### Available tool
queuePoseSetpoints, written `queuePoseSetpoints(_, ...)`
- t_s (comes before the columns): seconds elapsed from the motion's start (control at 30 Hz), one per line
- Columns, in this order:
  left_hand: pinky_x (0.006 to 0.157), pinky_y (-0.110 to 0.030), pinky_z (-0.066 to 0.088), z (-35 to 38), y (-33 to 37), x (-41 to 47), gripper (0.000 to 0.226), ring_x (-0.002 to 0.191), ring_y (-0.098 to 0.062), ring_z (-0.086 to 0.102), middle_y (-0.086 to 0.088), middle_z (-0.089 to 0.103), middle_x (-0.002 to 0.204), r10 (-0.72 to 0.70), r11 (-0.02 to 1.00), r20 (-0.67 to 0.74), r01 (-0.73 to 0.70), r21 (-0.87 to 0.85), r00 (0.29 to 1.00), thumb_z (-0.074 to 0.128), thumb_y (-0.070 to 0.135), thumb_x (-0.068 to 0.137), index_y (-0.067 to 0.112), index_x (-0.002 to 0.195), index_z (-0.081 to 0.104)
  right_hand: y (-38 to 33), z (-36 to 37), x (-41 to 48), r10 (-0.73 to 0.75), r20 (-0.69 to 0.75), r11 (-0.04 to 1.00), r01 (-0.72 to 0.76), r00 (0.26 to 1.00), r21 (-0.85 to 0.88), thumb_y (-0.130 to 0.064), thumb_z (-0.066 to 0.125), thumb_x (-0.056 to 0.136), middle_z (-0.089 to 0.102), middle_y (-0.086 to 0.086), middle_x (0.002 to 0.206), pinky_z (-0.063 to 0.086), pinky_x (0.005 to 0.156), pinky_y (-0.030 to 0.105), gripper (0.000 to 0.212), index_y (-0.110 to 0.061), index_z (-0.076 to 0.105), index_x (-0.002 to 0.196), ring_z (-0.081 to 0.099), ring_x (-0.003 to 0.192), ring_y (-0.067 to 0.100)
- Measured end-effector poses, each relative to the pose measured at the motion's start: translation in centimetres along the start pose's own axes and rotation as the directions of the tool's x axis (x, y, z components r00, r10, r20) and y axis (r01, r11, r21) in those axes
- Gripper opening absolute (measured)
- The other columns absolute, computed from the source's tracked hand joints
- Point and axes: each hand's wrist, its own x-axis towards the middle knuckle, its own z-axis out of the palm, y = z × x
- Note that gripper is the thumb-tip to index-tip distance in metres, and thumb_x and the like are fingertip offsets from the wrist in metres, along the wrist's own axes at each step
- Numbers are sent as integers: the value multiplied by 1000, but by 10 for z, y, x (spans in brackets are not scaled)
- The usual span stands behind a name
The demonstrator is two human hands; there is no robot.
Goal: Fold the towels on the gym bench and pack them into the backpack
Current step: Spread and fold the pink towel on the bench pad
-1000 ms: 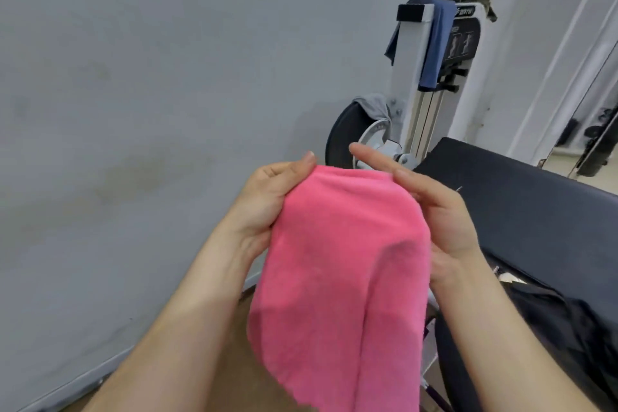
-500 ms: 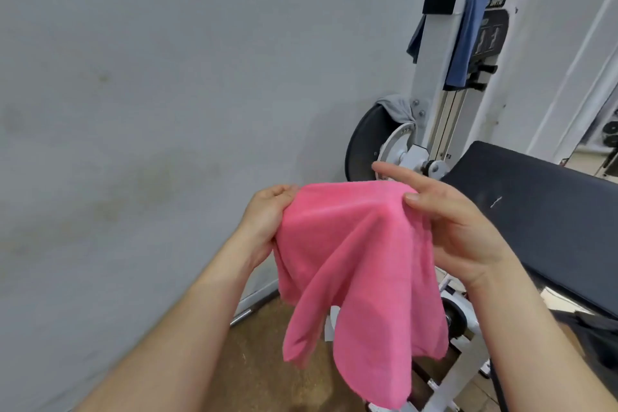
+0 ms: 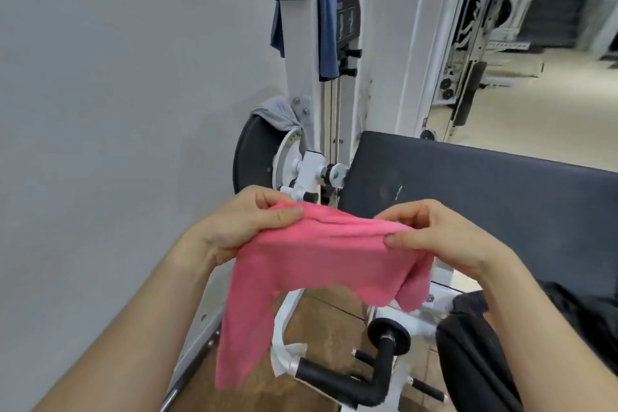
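A pink towel (image 3: 301, 264) hangs in the air in front of me, stretched between both hands, its lower end drooping toward the floor. My left hand (image 3: 247, 221) pinches its top left edge between thumb and fingers. My right hand (image 3: 434, 234) pinches the top right edge the same way. The dark padded gym bench (image 3: 485, 191) lies just behind and to the right of the towel. A black backpack (image 3: 478, 354) shows at the lower right, partly hidden by my right forearm. A blue towel (image 3: 326, 27) hangs over the white machine post, and a grey towel (image 3: 277, 115) lies on the weight plate.
A white exercise machine frame (image 3: 302, 84) with a black weight plate (image 3: 250, 157) stands against the grey wall. A black padded handle (image 3: 361, 381) juts out near the floor below the towel. A mirror or doorway (image 3: 521, 43) opens onto more gym floor at the right.
The view has swung down and right. My hands have moved apart and drawn the pink towel's top edge out wide. My right fingers, straight before, now pinch the cloth.
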Motion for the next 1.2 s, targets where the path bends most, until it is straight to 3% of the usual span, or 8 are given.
queuePoseSetpoints(0.1,56,-17,50,-1,-4,47,16,60,-7,61,3,68,68,-3,997,-90,-4,-77,996,67,31,77,20,74,77,7,-23,-6,32,98,966,-56,995,254,-32,82,71,71,15,93,54,74,29,45,-1,72,102,67,81,22)
queuePoseSetpoints(0.23,59,-17,46,-10,-15,94,18,62,-6,57,3,65,70,14,981,69,-27,192,998,67,31,86,15,80,73,3,-41,-13,126,-225,982,-89,966,165,-37,85,66,70,9,75,52,63,25,33,-8,74,79,64,66,15)
queuePoseSetpoints(0.47,60,-23,45,2,-46,160,10,63,-6,56,-2,64,73,-215,818,494,-121,562,842,71,31,88,22,85,67,7,-89,-23,62,-786,890,-390,615,-236,-21,80,77,72,0,79,46,61,17,9,-15,74,77,62,69,9)
queuePoseSetpoints(0.57,62,-28,43,11,-59,187,19,61,-8,52,3,59,68,-121,791,392,-150,593,912,77,33,81,17,80,67,23,-116,-31,66,-860,844,-488,506,-222,-25,81,75,72,4,83,46,66,25,11,-17,74,75,65,80,18)
queuePoseSetpoints(0.7,78,-41,51,12,-58,230,5,77,-20,62,-12,69,87,-17,816,187,-95,571,982,69,19,87,23,85,68,49,-150,-33,134,-850,816,-543,509,-197,-36,82,74,72,7,78,53,73,36,22,-16,74,72,66,77,21)
queuePoseSetpoints(0.87,76,-33,50,25,-57,299,49,87,-17,60,7,66,92,54,699,0,-38,714,999,40,-6,80,35,87,65,90,-217,-2,91,-845,697,-640,526,-323,-40,74,76,69,4,67,52,67,37,27,-14,71,68,64,73,22)
queuePoseSetpoints(1.1,67,-26,49,13,-60,391,45,86,-15,64,7,68,85,72,649,-119,44,760,990,49,-8,81,35,76,62,131,-313,42,69,-861,578,-723,504,-377,-44,58,78,63,3,66,49,67,40,32,-14,64,72,57,70,26)
queuePoseSetpoints(1.2,78,-31,52,8,-58,430,35,86,-18,66,2,71,86,152,707,-253,74,703,955,64,0,82,34,71,62,140,-335,65,87,-869,502,-775,487,-384,-47,54,83,57,5,75,39,78,41,31,-17,63,80,56,84,34)
